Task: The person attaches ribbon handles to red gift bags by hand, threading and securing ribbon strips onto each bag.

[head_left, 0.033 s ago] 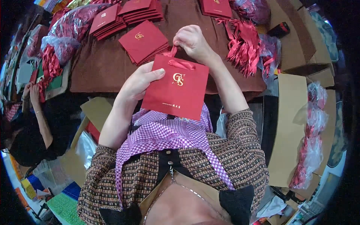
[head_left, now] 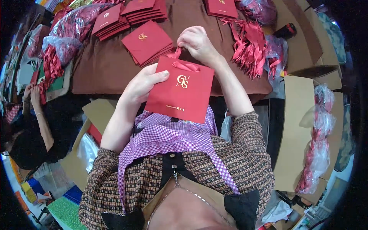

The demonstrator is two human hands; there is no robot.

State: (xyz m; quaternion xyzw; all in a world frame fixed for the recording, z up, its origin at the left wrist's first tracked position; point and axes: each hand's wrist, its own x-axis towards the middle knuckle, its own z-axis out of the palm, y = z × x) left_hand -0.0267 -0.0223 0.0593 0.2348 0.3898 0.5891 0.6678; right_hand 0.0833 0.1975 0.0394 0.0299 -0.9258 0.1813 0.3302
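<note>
My left hand [head_left: 143, 82] grips a red paper gift bag [head_left: 180, 96] by its left side, thumb on the front face. Gold lettering marks the bag, and a red ribbon handle [head_left: 186, 66] loops across its front near the top edge. Beyond that edge, my right hand [head_left: 197, 43] pinches another piece of red ribbon [head_left: 177, 53] at the back of the bag. The bag is held tilted above my lap, over the near edge of the table. Behind it lies a small stack of flat red bags [head_left: 147, 40].
More stacked red bags [head_left: 143, 16] lie on the brown-covered table [head_left: 103, 76]. A bundle of red ribbons [head_left: 249, 48] rests at the right, near cardboard boxes [head_left: 293, 134] and plastic-wrapped ribbon bundles [head_left: 322, 130]. At the left, another person's hands [head_left: 33, 94] hold red ribbon.
</note>
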